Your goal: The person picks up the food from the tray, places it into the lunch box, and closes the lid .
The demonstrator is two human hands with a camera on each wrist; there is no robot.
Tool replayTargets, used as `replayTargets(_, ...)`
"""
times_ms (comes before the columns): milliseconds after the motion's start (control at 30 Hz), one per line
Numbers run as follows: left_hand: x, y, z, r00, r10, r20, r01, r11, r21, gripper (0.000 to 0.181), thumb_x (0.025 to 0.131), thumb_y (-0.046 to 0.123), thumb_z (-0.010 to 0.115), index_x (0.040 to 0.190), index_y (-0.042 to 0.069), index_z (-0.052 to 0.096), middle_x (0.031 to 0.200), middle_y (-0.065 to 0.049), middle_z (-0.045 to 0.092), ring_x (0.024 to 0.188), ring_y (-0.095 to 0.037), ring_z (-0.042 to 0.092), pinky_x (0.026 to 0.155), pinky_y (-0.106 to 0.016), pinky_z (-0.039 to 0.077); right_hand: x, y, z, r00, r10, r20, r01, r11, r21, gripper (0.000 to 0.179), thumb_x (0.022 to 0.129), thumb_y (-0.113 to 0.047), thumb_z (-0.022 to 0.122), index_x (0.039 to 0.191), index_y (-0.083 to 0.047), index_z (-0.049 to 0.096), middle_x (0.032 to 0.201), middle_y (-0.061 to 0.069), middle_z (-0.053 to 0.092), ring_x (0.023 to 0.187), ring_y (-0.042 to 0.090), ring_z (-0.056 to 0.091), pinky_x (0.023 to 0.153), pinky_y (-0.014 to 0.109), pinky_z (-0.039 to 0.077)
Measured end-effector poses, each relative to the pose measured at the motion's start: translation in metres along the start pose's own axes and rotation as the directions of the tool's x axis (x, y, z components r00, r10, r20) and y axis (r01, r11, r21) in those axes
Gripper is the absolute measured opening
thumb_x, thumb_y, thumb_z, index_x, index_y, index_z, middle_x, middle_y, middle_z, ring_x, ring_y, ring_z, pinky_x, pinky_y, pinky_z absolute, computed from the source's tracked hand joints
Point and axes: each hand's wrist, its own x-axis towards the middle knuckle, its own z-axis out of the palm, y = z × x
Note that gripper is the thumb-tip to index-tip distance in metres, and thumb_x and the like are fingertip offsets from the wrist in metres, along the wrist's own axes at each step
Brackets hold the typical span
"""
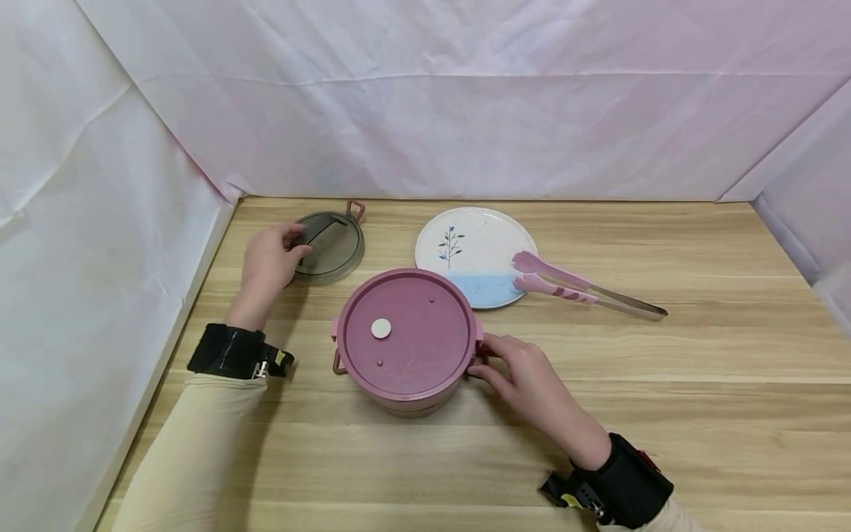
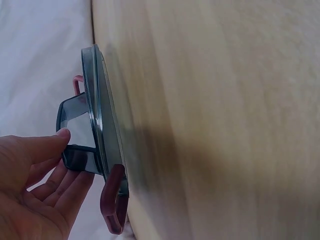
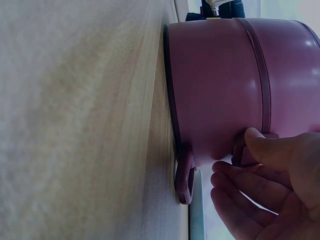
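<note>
In the head view, my left hand (image 1: 266,258) is at a round, dark see-through lid (image 1: 341,253) lying at the back left. The left wrist view shows my thumb and fingers pinching the lid's raised strap handle (image 2: 75,106). A reddish loop (image 2: 114,200) sticks out from the lid's rim. Front and centre stands a mauve two-tier pot (image 1: 419,325) with a flat top and a white round spot. At its right side, my right hand (image 1: 532,384) pinches the upper side handle (image 3: 246,154) between thumb and fingers. A lower loop handle (image 3: 185,175) sits near the pot's base.
Behind the pot lies a white and blue plate (image 1: 479,247) with a plant drawing. Pink-tipped tongs (image 1: 565,284) rest with their tips over its right edge. White cloth walls (image 1: 465,133) rise at the back and both sides of the wooden table (image 1: 698,414).
</note>
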Motion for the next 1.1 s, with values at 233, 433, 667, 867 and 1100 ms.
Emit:
replayTargets(233, -0.011, 0.009, -0.016, 0.999, 0.013, -0.038, -0.015, 0.998, -0.064, 0.043, 0.098, 0.016, 0.063, 0.139, 0.006, 0.057, 0.137, -0.021, 0.060, 0.125, -0.038, 0.057, 0.099, -0.051, 0.050, 0.001, 0.001, 0.000, 1.000, 0.011, 0.004, -0.011, 1.000, -0.006, 0.038, 0.086, -0.011, 0.077, 0.122, -0.005, 0.068, 0.105, 0.006, 0.075, 0.100, 0.019, 0.071, 0.084, 0.038, 0.059)
replayTargets(433, -0.026, 0.028, -0.035, 0.989, 0.110, -0.103, -0.120, 0.989, -0.087, 0.040, 0.098, 0.015, 0.064, 0.137, 0.009, 0.061, 0.132, -0.020, 0.065, 0.122, -0.037, 0.062, 0.086, -0.048, 0.055, 0.001, 0.002, -0.001, 1.000, -0.004, -0.009, 0.004, 1.000, -0.010, 0.037, 0.086, -0.011, 0.077, 0.121, -0.005, 0.069, 0.103, 0.005, 0.076, 0.098, 0.018, 0.072, 0.082, 0.037, 0.059)
replayTargets(667, -0.046, 0.056, -0.056, 0.974, 0.207, -0.098, -0.216, 0.971, -0.098, 0.039, 0.096, 0.017, 0.067, 0.135, 0.015, 0.064, 0.129, -0.019, 0.066, 0.119, -0.037, 0.064, 0.059, -0.017, 0.055, 0.001, 0.003, -0.001, 1.000, -0.013, -0.017, 0.013, 1.000, -0.004, 0.036, 0.086, -0.010, 0.077, 0.121, -0.005, 0.069, 0.104, 0.006, 0.076, 0.099, 0.018, 0.072, 0.082, 0.037, 0.060)
replayTargets(867, -0.064, 0.081, -0.066, 0.969, 0.243, -0.031, -0.245, 0.958, -0.149, 0.038, 0.094, 0.017, 0.070, 0.131, 0.020, 0.067, 0.123, -0.012, 0.071, 0.113, -0.030, 0.069, 0.054, -0.017, 0.054, 0.001, 0.003, -0.001, 1.000, -0.016, -0.014, 0.016, 1.000, 0.007, 0.037, 0.086, -0.009, 0.077, 0.121, -0.005, 0.068, 0.104, 0.006, 0.076, 0.099, 0.018, 0.072, 0.082, 0.037, 0.060)
replayTargets(1100, -0.087, 0.102, -0.070, 0.923, 0.384, 0.028, -0.369, 0.903, -0.218, 0.036, 0.092, 0.011, 0.071, 0.128, 0.014, 0.069, 0.125, -0.010, 0.070, 0.103, -0.027, 0.072, 0.065, -0.011, 0.054, 0.000, 0.004, -0.001, 0.999, -0.026, -0.025, 0.026, 1.000, -0.003, 0.036, 0.085, -0.009, 0.078, 0.120, -0.005, 0.069, 0.103, 0.005, 0.076, 0.097, 0.018, 0.072, 0.081, 0.036, 0.060)
